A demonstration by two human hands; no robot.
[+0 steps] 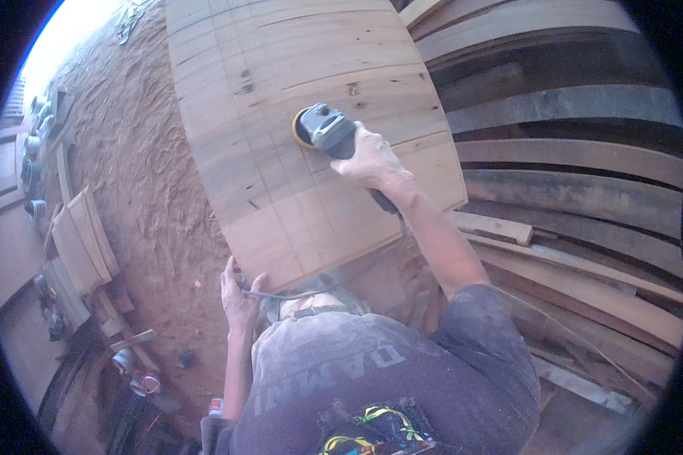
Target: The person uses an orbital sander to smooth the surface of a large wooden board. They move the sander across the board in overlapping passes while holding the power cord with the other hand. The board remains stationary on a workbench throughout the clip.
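A wide wooden panel (281, 174) made of joined boards lies before me, with lengthwise lines and dark knots. My right hand (376, 158) is closed around the body of a grey angle grinder (332, 130). Its round, yellow-edged disc (302, 127) meets the panel's surface around the middle. At the panel's near left corner is my left hand (240, 294), fingers and thumb apart. A grey power cord (303, 293) runs from the crook of that hand along the near edge. Whether the fingers press on the panel cannot be made out.
Long boards (577, 182) are stacked along the right side, close to the panel. On the left is reddish-brown ground (140, 152). Leaning wood pieces (83, 239), small cans (146, 383) and scrap lie farther left. A loose cable (584, 334) crosses the lower right.
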